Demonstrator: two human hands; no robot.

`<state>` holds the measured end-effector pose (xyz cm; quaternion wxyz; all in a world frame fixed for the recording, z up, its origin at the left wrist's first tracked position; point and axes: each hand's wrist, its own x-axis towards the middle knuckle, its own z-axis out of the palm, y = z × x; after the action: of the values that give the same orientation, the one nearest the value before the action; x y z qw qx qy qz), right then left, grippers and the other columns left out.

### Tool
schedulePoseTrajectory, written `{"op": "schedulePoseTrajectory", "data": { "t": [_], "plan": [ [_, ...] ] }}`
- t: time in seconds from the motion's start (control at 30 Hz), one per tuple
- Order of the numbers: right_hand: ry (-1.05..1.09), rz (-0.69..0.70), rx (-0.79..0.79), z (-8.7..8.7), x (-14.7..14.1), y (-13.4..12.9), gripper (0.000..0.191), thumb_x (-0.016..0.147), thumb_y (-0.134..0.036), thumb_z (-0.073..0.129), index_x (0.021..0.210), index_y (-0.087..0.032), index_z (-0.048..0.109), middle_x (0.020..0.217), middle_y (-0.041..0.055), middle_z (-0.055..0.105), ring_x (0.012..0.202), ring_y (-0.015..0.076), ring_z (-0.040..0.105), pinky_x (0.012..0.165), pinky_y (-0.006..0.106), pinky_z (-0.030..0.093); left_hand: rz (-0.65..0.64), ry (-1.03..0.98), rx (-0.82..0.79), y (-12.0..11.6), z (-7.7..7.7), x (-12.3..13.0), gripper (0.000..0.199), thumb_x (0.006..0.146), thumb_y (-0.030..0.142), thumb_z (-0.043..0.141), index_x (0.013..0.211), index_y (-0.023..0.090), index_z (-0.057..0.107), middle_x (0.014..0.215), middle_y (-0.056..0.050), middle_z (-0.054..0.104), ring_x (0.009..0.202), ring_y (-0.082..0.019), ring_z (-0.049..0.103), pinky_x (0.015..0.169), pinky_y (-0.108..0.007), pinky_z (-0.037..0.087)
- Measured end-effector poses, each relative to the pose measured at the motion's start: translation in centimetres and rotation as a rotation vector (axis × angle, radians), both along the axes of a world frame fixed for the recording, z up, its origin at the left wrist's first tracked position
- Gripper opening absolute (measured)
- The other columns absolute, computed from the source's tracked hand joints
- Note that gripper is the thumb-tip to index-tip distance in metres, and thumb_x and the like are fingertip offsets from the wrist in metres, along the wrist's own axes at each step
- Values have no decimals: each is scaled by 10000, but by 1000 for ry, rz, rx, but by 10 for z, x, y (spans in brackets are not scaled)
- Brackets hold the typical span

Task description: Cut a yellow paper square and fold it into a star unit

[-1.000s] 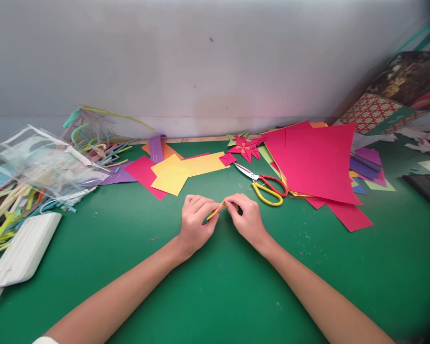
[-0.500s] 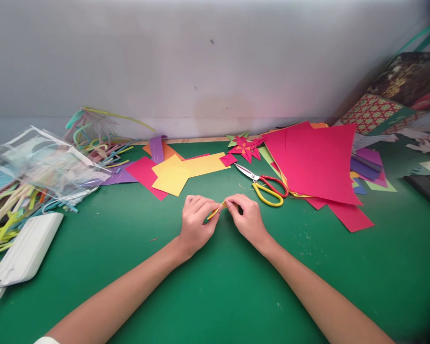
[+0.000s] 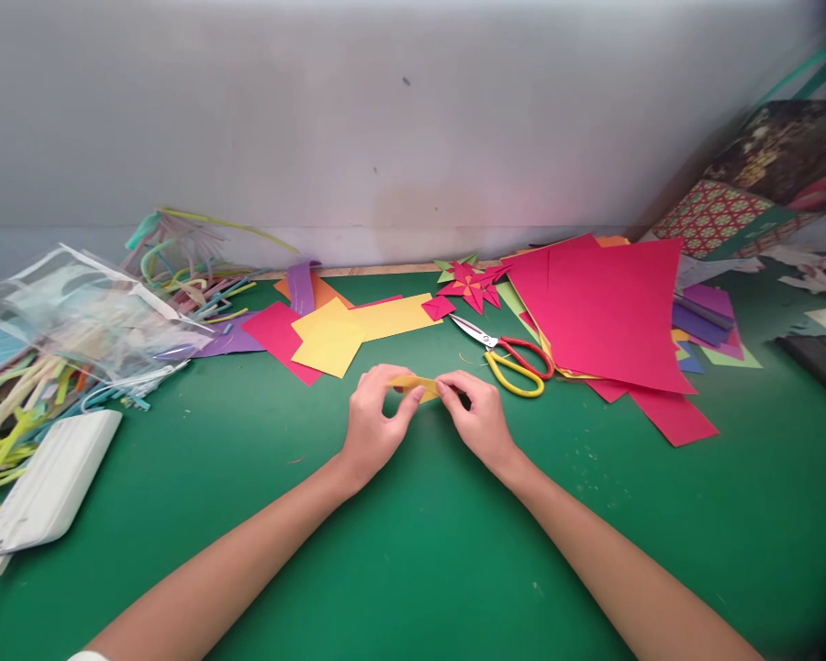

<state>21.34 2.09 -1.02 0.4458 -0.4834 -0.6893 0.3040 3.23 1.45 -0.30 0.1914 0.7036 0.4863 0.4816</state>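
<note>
Between my two hands is a small yellow piece of paper (image 3: 423, 386), held a little above the green table (image 3: 413, 551). My left hand (image 3: 378, 413) pinches its left end with thumb and fingers. The paper's right end sits between the thumb and fingertips of my right hand (image 3: 478, 413). Part of the paper is covered by my fingers, so its folds are hard to make out. Just beyond my right hand lie scissors (image 3: 516, 360) with one red and one yellow handle, blades partly closed. Yellow paper pieces (image 3: 330, 338) lie beyond my left hand.
Large red sheets (image 3: 606, 312) are stacked at back right. A red paper star (image 3: 472, 285) and a small folded red square (image 3: 439, 308) rest near the wall. On the left are a white power bank (image 3: 48, 482), a clear plastic bag (image 3: 96, 303) and many coloured strips (image 3: 6, 431).
The yellow paper has turned so that more of its face shows. My left thumb and fingers have spread wider around it; my right hand has barely moved.
</note>
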Motion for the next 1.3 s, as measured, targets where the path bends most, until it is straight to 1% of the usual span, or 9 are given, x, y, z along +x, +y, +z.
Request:
{"op": "schedulePoseTrajectory", "data": {
  "t": [0.2,0.3,0.37,0.5,0.67,0.9,1.1,1.2,1.3],
  "plan": [
    [46,270,-37,9,2,-2,259,1050,-263,503,1055,-249,761,1005,53,773,936,229,695,870,379,552,-70,-466,-372,19,-13,-7,237,927,418,688,944,183,660,828,-18,651,740,-163,604,666,-278,501],
    [114,263,-70,9,5,-2,296,1047,-222,483,1259,-274,682,1109,48,755,984,209,708,888,365,570,-125,-563,-437,24,-14,-9,261,902,419,722,865,177,630,776,3,593,704,-138,577,644,-253,491],
    [127,269,-39,8,6,0,333,1016,-175,519,1295,-289,661,1146,42,742,1013,202,705,908,362,571,-193,-571,-467,24,-12,-9,248,894,406,735,920,182,633,821,-6,610,741,-144,599,667,-254,506],
    [116,325,34,5,7,2,273,969,-126,596,1128,-292,742,1130,44,726,1051,213,688,926,374,563,-317,-565,-494,21,-9,-7,345,895,375,741,1167,217,600,961,-35,653,863,-168,639,739,-272,535],
    [148,302,8,5,6,1,159,940,-156,677,1022,-269,752,1067,50,712,997,218,688,906,378,563,-330,-499,-477,19,-8,-6,390,919,393,708,1243,230,567,881,-15,625,793,-157,621,695,-260,512],
    [309,277,-108,0,1,2,33,921,-267,731,912,-237,743,1049,66,643,956,213,664,815,341,576,-378,-444,-439,17,-8,-6,401,934,356,694,1286,213,568,927,-34,638,860,-167,620,773,-271,515],
    [347,236,-160,-5,-1,1,85,923,-285,721,866,-224,704,1006,62,609,922,209,646,758,317,577,-326,-509,-426,15,-3,-6,402,1047,453,467,1359,213,546,1092,-80,644,937,-176,617,788,-269,509],
    [291,227,-158,-4,-2,0,107,929,-285,706,846,-220,686,983,56,611,863,197,640,729,309,563,-294,-504,-385,14,-4,-5,474,987,418,610,1415,251,495,1090,-59,642,931,-174,631,799,-273,519],
    [240,210,-156,-1,-3,-1,130,934,-304,696,839,-220,667,938,43,611,815,187,627,719,308,550,-189,-373,-337,13,-5,-5,364,938,336,692,1284,253,611,1018,-26,643,854,-150,622,789,-260,516]
  ]
}}
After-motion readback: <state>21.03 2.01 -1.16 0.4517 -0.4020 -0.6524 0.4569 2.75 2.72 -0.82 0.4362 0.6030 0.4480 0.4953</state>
